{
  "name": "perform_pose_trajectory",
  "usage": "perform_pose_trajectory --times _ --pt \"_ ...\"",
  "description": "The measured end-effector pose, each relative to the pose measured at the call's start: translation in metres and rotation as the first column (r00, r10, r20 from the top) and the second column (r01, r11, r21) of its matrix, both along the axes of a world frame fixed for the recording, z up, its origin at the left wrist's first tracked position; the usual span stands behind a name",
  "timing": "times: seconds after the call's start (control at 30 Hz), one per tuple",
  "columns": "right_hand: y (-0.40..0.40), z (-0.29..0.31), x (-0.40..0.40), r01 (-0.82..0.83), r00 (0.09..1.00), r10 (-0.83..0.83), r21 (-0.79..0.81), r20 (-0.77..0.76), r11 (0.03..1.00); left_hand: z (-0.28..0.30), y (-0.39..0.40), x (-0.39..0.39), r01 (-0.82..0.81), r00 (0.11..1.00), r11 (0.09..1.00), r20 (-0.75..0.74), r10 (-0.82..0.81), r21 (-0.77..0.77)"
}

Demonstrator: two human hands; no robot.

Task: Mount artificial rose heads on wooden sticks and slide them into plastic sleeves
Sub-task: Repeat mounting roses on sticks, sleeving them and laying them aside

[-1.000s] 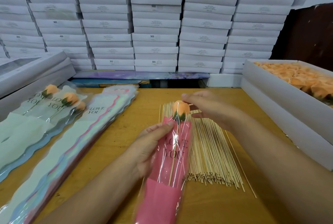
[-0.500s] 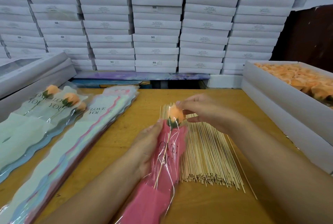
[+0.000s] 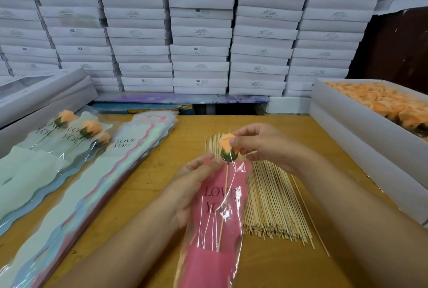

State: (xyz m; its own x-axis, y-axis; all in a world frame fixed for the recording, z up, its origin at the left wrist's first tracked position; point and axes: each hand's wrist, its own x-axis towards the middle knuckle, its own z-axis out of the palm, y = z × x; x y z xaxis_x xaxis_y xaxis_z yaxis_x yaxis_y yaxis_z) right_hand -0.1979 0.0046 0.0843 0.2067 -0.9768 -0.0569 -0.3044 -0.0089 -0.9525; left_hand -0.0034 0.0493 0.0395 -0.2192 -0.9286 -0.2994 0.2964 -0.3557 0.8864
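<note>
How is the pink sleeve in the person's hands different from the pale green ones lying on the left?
The pink sleeve is held above the table by the left hand; the pale green sleeves lie flat. Its rose sits above the opening, pinched by the right hand; their roses are inside. Both kinds read LOVE YOU.

Peach rose head (image 3: 225, 143) with green calyx, pink sleeve (image 3: 217, 223) lettered black, pale sticks (image 3: 273, 202).
</note>
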Motion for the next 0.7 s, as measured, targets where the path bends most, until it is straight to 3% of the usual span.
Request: perform_pose_trajectory --times 0.4,0.7 --pt "-0.0023 0.0048 0.0037 -0.013 0.999 0.011 -0.037 -0.052 0.999 0.0031 0.0001 -0.0025 -0.062 0.998 0.997 -0.011 0.062 0.041" --pt "0.0053 0.0061 0.0100 -0.107 0.989 0.107 0.001 -0.101 0.994 -0.0033 -0.0028 -0.0049 -0.113 0.987 0.994 0.111 0.113 -0.012"
